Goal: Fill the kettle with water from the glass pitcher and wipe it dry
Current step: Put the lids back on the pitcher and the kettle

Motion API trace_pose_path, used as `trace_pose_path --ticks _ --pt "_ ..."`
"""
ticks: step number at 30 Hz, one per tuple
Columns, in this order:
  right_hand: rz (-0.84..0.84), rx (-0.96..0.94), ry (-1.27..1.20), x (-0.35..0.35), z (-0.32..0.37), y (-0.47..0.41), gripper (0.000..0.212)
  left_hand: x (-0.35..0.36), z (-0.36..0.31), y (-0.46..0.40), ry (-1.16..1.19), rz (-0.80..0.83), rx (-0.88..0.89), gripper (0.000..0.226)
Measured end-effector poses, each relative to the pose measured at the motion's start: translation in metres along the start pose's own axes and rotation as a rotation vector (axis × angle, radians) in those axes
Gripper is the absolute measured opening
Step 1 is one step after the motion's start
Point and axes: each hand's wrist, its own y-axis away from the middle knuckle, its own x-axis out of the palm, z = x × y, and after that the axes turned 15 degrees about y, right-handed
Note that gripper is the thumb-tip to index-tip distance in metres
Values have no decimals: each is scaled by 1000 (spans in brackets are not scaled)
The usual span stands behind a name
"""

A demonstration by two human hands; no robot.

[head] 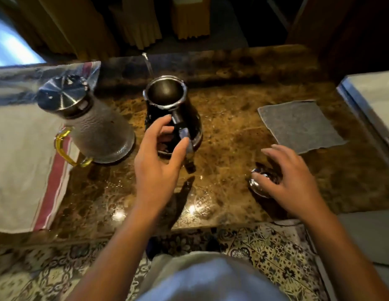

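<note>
A black kettle [185, 109] with a chrome rim stands open-topped in the middle of the brown marble counter [232, 118]. My left hand [157, 161] hovers at its handle, fingers and thumb spread, holding nothing. The kettle's round chrome lid [257, 185] lies on the counter to the right. My right hand [291, 181] is over the lid with its fingertips on it. The glass pitcher [98, 129], with a steel lid and a yellow handle, stands to the left of the kettle. A grey cloth [298, 124] lies flat at the right.
A white towel with red stripes [26, 159] covers the counter's left part, under the pitcher's edge. A white tray or appliance edge [367, 98] borders the right side. Yellow curtains [91, 29] hang behind. A patterned carpet [265, 246] lies below the counter's front edge.
</note>
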Motion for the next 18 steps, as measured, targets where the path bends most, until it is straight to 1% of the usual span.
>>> trace_pose_path --ticks 4,7,10,12,16,18 --pt "77 21 29 5 -19 13 80 22 1 -4 179 -48 -149 42" --pt "117 9 71 13 -24 19 89 31 3 -4 262 -59 -179 36" --pt "105 -20 139 23 -28 18 92 33 6 -7 303 -41 -200 29" --pt "96 -35 186 26 -30 16 90 31 9 -8 325 -3 -192 28" --pt "65 -74 197 28 -31 9 69 18 17 -5 308 68 -134 26" --pt "63 -65 204 28 -31 5 69 8 23 -2 301 88 -112 28"
